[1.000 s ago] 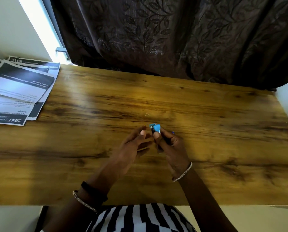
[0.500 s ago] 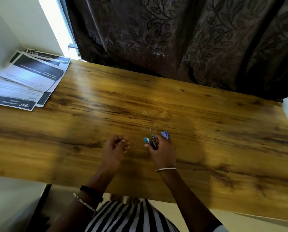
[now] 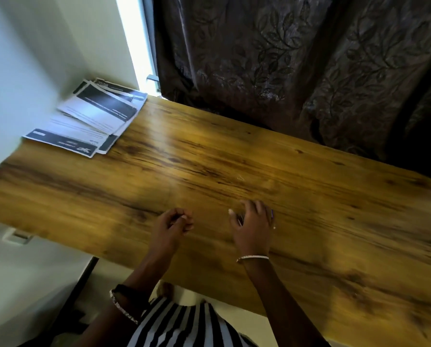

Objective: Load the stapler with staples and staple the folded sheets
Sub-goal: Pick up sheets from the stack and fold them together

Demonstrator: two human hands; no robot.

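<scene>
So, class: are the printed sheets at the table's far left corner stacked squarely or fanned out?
Fanned out: the printed sheets overlap at differing angles, edges and corners offset, on the wooden table.

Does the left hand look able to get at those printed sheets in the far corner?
Probably yes: bare wooden table lies between the left hand and the printed sheets, though it would mean a long stretch.

right hand (image 3: 252,222) now spread flat over the stapler, hands farther apart

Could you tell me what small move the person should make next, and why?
Probably reach the left hand toward the printed sheets at the far left corner of the table: they lie untouched, well away from both hands, while the right hand covers something small.
</scene>
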